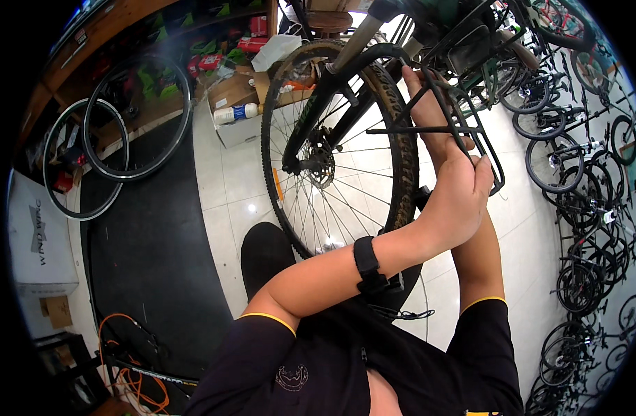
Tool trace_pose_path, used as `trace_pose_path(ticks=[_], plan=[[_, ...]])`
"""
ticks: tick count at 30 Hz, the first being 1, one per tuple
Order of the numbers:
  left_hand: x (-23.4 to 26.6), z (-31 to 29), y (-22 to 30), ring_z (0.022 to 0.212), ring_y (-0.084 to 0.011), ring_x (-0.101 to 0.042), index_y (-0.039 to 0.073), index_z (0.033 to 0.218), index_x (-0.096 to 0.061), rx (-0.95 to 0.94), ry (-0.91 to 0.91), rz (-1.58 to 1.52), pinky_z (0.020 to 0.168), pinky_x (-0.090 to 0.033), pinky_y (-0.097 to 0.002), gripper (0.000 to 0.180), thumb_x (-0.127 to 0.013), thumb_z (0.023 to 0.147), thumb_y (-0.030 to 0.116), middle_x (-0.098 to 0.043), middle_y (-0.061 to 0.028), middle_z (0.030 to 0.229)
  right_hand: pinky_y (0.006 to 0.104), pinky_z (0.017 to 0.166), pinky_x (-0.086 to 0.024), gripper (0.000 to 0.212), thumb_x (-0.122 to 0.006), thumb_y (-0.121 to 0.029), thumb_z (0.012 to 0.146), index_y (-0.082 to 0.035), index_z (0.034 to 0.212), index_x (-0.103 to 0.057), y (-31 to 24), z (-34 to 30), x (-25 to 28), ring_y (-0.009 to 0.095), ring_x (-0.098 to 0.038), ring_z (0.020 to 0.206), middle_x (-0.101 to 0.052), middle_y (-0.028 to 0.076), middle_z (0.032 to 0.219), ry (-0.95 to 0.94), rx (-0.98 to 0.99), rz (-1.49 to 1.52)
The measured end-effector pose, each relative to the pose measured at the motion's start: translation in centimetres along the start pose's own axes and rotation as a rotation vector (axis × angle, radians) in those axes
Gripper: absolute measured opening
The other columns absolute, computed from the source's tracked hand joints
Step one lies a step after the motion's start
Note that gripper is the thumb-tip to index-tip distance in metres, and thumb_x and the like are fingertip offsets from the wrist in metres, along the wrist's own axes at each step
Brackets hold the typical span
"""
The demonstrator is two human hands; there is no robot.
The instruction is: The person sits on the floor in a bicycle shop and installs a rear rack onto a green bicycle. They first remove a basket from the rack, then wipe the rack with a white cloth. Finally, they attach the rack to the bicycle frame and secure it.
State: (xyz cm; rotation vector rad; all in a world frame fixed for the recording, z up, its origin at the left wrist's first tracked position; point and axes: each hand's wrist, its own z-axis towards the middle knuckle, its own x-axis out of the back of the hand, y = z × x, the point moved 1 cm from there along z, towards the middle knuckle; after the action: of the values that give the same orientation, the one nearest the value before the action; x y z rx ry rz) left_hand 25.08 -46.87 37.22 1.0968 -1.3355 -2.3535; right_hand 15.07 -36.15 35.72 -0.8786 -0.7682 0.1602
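A black tubular bicycle rack [439,130] hangs beside the front wheel [332,163] of a bicycle with a black fork [318,104]. My left hand [463,184] reaches across from the left, its thumb and fingers closed round the rack's lower bars. Behind it, my right hand [427,104] is up among the bars, closed against the rack; one finger points up and the others are mostly hidden. The left forearm crosses in front of the right one and wears a black strap [366,260]. A disc brake rotor [323,166] shows at the hub.
Two loose wheel rims [88,177] stand at the left by a dark mat [151,256]. Behind the wheel is an open cardboard box [234,90] with a white bottle [236,113] beside it. Orange cable [134,388] lies lower left. Several bicycles [581,229] line the right side.
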Motion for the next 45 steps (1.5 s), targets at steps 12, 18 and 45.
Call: trace_pose_path(ticks=[12, 18, 45], plan=[[1.1, 0.9, -0.1, 0.060, -0.0043, -0.043, -0.002, 0.113, -0.032, 0.008, -0.013, -0.049, 0.052, -0.039, -0.0203, 0.024, -0.042, 0.099, 0.016, -0.044, 0.0003, 0.072, 0.0379, 0.083, -0.045, 0.047, -0.065, -0.047, 0.084, -0.002, 0.097, -0.066, -1.1, 0.4, -0.3, 0.026, -0.062, 0.091, -0.065, 0.011, 0.090, -0.024, 0.007, 0.062], [2.0, 1.7, 0.0, 0.065, -0.0062, -0.047, 0.000, 0.109, -0.037, -0.051, 0.003, -0.034, 0.057, -0.043, -0.0221, 0.022, -0.044, 0.099, 0.017, -0.049, -0.0029, 0.080, 0.0381, 0.098, -0.034, 0.058, -0.056, -0.058, 0.087, -0.010, 0.118, -0.061, -0.9, 1.4, -0.6, 0.024, -0.050, 0.112, -0.058, 0.011, 0.120, -0.204, -0.059, 0.122], [4.4, 2.6, 1.0, 0.059, -0.0078, -0.035, -0.009, 0.106, -0.053, -0.113, -0.094, 0.105, 0.058, -0.035, -0.0263, 0.027, -0.042, 0.098, 0.014, -0.040, 0.0009, 0.069, 0.0229, 0.053, -0.038, 0.016, -0.057, -0.016, 0.092, 0.000, 0.092, -0.058, 25.5, -8.9, 6.6, 0.008, -0.044, 0.059, -0.054, 0.001, 0.074, -0.264, -0.736, 0.825]])
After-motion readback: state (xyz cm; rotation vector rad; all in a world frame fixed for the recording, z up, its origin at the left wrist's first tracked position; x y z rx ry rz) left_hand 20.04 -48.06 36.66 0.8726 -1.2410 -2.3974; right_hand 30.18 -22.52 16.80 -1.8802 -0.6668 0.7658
